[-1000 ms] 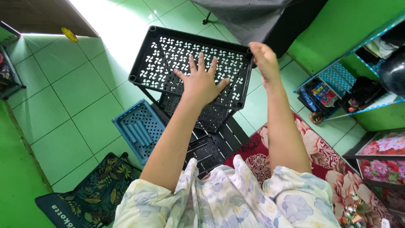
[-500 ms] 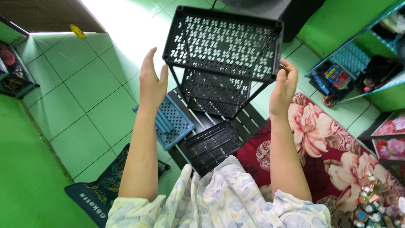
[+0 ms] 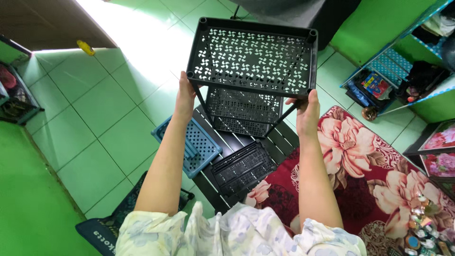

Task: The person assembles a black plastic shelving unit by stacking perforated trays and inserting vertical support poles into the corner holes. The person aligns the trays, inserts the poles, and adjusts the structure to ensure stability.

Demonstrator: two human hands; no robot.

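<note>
A black plastic tiered rack (image 3: 252,56) with perforated shelves stands upright on the green tiled floor in front of me. My left hand (image 3: 184,97) grips the near left corner of its top shelf. At the near right corner, my right hand (image 3: 307,111) holds the same shelf. Two lower shelves (image 3: 243,106) show beneath the top one. A loose black perforated shelf (image 3: 241,167) lies flat below the rack, between my forearms.
A blue perforated shelf (image 3: 189,142) with blue tubes lies on the floor left of the black parts. A red floral rug (image 3: 360,156) covers the floor on the right. A blue-edged shelving unit (image 3: 403,71) stands by the green wall. A leaf-print bag (image 3: 118,213) is near my left elbow.
My left hand came off the top shelf's surface. Both hands, held open beside the rack half a second ago, have closed on the top shelf's near corners.
</note>
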